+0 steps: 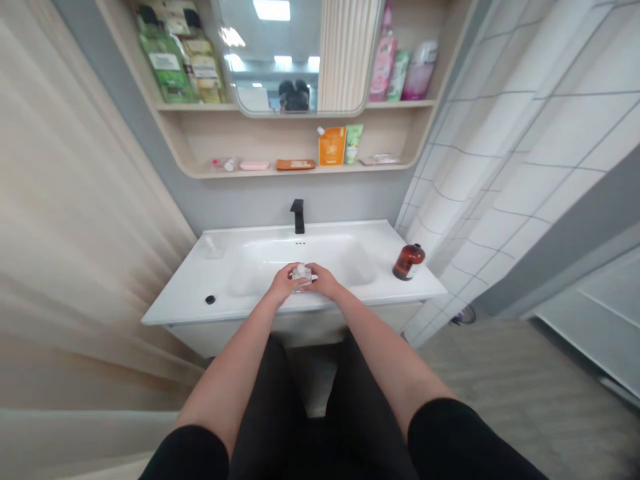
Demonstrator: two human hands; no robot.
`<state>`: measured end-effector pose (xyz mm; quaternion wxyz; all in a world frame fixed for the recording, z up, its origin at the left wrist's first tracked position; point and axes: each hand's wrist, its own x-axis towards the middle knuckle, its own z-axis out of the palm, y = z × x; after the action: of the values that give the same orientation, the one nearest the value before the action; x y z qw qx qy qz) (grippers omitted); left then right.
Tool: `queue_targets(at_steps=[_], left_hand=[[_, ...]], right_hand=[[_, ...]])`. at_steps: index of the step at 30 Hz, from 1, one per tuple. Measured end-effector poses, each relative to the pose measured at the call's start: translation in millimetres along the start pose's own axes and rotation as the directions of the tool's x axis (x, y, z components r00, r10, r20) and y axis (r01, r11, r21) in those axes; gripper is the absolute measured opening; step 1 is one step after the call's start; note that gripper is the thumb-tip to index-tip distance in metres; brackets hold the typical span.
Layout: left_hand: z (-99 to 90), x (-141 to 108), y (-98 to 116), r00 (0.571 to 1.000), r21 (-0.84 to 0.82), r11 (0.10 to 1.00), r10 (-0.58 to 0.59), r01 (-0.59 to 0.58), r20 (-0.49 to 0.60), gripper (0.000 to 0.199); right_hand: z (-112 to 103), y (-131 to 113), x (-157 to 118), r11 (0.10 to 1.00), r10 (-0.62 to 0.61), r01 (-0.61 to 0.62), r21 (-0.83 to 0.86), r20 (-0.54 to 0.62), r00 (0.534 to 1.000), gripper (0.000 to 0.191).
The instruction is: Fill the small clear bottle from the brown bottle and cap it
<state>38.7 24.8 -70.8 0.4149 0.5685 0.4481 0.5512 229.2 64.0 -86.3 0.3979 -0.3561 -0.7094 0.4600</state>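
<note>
1. Bathroom vanity, white ceramic basin [180, 300], black faucet [299, 217] at the back, wooden shelves [250, 137] of toiletries above.
2. Left hand [285, 283] and right hand [323, 280] curl around a small clear container [301, 273], gripping it together over the basin's front edge.
3. Amber bottle [409, 261] stands well off to the right on the counter.

The basin [335, 257] leaves the left hand [284, 283] and right hand [324, 280] room at ten and two; obstacles: black faucet [299, 217] at twelve, amber bottle [409, 261] at three.
</note>
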Motion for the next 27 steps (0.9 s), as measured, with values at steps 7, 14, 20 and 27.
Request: queue_targets(at_steps=[7, 14, 20, 27], left_hand=[[-1.3, 2, -4, 1.000, -0.028, 1.000, 0.010, -0.010, 0.009, 0.061], [-3.5, 0, -3, 0.997, 0.022, 0.997, 0.074, -0.074, 0.002, 0.071], [-19.0, 9, 30, 0.971, 0.364, 0.911, 0.230, -0.193, -0.060, 0.048], [-25.5, 19, 106, 0.923, 0.738, 0.555, 0.263, -0.383, 0.281, 0.034]], right_hand=[[1, -2, 0, 1.000, 0.009, -0.009, -0.018, -0.009, 1.000, 0.076], [2, 5, 3, 0.997, 0.011, -0.014, -0.074, -0.036, 0.999, 0.078], [2, 7, 4, 0.994, 0.008, -0.012, -0.109, -0.040, 0.999, 0.078], [1, 7, 5, 0.987, 0.030, -0.038, -0.153, -0.059, 0.998, 0.084]])
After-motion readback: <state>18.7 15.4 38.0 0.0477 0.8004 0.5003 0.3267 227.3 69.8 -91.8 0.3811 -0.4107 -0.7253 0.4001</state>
